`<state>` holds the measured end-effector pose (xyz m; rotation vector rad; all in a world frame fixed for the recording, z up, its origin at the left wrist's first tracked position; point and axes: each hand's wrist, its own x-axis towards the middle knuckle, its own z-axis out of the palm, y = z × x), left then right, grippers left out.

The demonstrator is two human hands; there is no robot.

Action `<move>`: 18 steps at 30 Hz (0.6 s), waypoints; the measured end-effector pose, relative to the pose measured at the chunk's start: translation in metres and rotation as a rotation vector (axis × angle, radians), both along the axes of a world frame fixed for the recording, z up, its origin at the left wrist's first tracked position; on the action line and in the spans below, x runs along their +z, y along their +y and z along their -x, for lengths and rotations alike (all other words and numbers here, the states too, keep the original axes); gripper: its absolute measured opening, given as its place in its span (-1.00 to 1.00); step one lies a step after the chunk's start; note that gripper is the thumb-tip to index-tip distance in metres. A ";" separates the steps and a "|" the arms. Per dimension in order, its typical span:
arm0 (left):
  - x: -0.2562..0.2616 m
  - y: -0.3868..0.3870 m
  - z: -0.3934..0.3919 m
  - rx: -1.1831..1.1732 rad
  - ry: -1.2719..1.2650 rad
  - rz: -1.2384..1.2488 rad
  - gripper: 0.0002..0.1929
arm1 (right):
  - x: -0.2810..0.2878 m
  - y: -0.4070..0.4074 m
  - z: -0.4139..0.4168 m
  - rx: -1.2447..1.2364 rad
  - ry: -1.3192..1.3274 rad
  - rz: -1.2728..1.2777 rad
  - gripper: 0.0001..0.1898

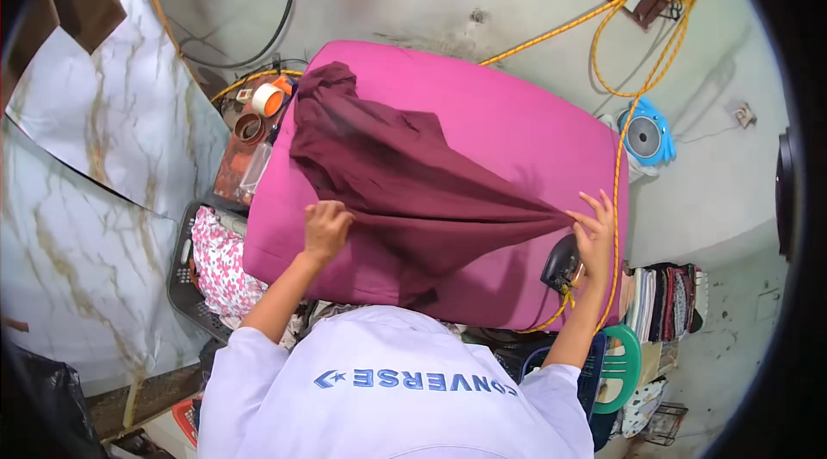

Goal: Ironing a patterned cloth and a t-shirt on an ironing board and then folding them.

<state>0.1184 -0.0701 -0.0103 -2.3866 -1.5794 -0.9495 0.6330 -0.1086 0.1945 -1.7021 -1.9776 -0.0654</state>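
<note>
A dark maroon cloth garment [400, 168] lies over the pink padded board [491, 110], its fabric drawn into long folds toward the right. My left hand [327, 230] is closed in a fist on the garment's near left edge. Between thumb and forefinger, my right hand [593, 233] pinches the garment's right end, with the other fingers spread. Just below that hand is a black electric iron [561, 263], partly hidden by my wrist. A yellow cord is tied near its handle.
Yellow rope-like cord [617, 200] runs down the right side from a wall bundle. A blue fan [645, 133] stands beyond. Left are a red box [236, 165] with tape rolls [267, 100] and a basket [183, 278] of floral cloth [223, 262]. Folded fabrics [665, 304] and a green chair [623, 368] stand right.
</note>
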 end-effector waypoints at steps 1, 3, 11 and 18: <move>0.028 0.003 0.004 0.028 -0.039 -0.085 -0.94 | 0.010 -0.011 -0.004 -0.034 0.022 -0.035 -0.69; 0.095 0.012 0.011 0.069 -0.120 -0.264 -0.89 | 0.027 -0.029 -0.017 -0.087 0.105 -0.137 -0.74; 0.320 0.112 0.001 -0.081 -0.187 -0.784 -0.89 | 0.113 -0.048 -0.055 -0.173 0.073 -0.575 -0.82; 0.299 0.268 -0.052 0.056 0.170 -0.101 -0.86 | 0.071 0.104 -0.109 -0.089 0.308 -0.077 -0.84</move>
